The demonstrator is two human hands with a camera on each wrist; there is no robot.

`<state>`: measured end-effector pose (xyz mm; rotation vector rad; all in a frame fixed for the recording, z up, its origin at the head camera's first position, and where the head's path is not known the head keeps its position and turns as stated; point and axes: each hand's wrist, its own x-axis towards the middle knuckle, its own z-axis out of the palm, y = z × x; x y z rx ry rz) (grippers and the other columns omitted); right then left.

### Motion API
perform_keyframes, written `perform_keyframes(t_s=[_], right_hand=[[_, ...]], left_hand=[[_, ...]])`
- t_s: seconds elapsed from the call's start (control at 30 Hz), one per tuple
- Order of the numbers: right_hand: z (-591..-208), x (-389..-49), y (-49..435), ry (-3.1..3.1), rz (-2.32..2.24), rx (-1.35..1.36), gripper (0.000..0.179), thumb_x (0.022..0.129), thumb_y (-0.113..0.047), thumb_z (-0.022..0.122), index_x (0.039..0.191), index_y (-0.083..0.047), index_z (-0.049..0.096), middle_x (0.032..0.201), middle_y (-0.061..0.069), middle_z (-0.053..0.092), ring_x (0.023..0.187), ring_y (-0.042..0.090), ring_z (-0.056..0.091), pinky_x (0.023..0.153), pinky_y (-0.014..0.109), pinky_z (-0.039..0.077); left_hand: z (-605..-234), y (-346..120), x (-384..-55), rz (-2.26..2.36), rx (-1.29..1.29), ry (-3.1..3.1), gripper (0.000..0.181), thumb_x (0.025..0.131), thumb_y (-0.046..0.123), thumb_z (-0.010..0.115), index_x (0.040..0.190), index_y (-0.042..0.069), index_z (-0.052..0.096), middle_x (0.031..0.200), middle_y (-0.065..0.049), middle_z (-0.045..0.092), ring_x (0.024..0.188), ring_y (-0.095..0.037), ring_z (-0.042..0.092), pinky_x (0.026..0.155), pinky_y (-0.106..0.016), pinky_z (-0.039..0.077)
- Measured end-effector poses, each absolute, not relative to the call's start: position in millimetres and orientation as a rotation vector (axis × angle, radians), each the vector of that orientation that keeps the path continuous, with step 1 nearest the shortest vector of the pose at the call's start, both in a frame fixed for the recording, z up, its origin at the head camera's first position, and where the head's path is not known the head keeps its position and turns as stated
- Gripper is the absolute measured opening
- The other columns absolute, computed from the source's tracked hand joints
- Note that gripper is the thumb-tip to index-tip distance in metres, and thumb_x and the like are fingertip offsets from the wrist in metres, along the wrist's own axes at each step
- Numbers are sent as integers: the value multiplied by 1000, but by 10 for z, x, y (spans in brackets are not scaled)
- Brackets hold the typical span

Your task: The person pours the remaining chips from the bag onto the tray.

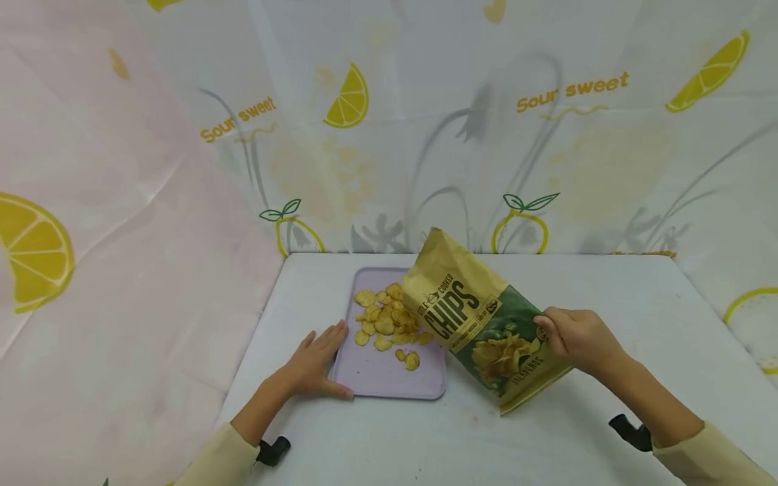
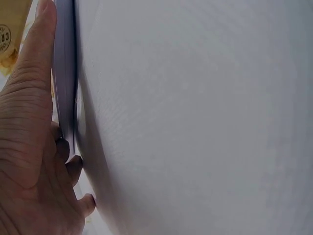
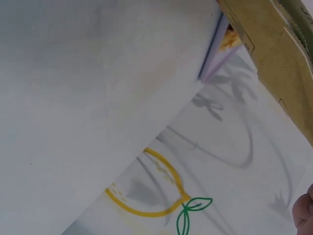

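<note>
In the head view my right hand [image 1: 577, 337] grips the right edge of a green and gold chip bag [image 1: 480, 324]. The bag is tilted, its upper left end over a light purple tray [image 1: 389, 381]. Potato chips [image 1: 385, 320] lie in a loose pile on the tray, with a few apart nearer its front. My left hand [image 1: 316, 364] rests with fingers spread at the tray's left edge, thumb by the front left corner. From the left wrist, the thumb [image 2: 32, 54] lies along the tray's side [image 2: 65, 73]. In the right wrist view the bag [image 3: 269, 54] crosses the upper right corner.
A white table [image 1: 632, 297] carries the tray. Behind it hangs a cloth backdrop [image 1: 413, 148] printed with lemons and lettering, which continues down the left side. Dark wrist-worn devices [image 1: 273, 451] show at both sleeves.
</note>
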<state>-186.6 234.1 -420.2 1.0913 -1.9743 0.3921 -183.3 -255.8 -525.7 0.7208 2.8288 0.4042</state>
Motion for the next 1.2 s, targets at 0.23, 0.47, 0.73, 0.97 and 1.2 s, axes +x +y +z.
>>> perform_keyframes(t_s=[0.23, 0.47, 0.73, 0.97, 1.2], right_hand=[[-4212, -1869, 2342, -1964, 419, 1093, 49, 108, -36, 36, 65, -11, 41, 54, -14, 22, 48, -5, 15, 40, 14, 22], [-4124, -1857, 2361, -1935, 395, 1071, 50, 108, -34, 35, 65, -10, 40, 54, -13, 22, 48, -5, 14, 39, 15, 22], [-4225, -1878, 2374, -1993, 399, 1098, 49, 108, -37, 35, 66, -12, 40, 53, -14, 23, 51, -6, 13, 40, 13, 21], [-4245, -1882, 2365, -1974, 416, 1092, 50, 108, -36, 35, 66, -10, 42, 54, -14, 24, 49, -6, 16, 39, 14, 23], [-4220, -1882, 2347, -1962, 390, 1041, 50, 108, -36, 34, 66, -10, 40, 53, -12, 23, 47, -3, 16, 37, 17, 23]], left_hand=[[-5245, -2532, -1822, 396, 695, 2814, 136, 61, 82, 70, 158, 5, 14, 167, -10, 12, 153, -33, 16, 121, -62, 10], [-5243, -2524, -1811, 397, 702, 2808, 136, 62, 82, 71, 158, 4, 14, 167, -11, 12, 153, -34, 17, 120, -63, 11], [-5258, -2532, -1824, 404, 725, 2818, 135, 63, 80, 72, 158, 3, 16, 166, -13, 15, 152, -35, 19, 119, -65, 12], [-5273, -2533, -1809, 382, 695, 2817, 136, 61, 82, 70, 158, 5, 15, 167, -11, 13, 153, -33, 18, 120, -63, 11], [-5259, -2538, -1818, 385, 710, 2828, 135, 62, 82, 70, 158, 4, 15, 166, -11, 14, 152, -34, 18, 120, -63, 11]])
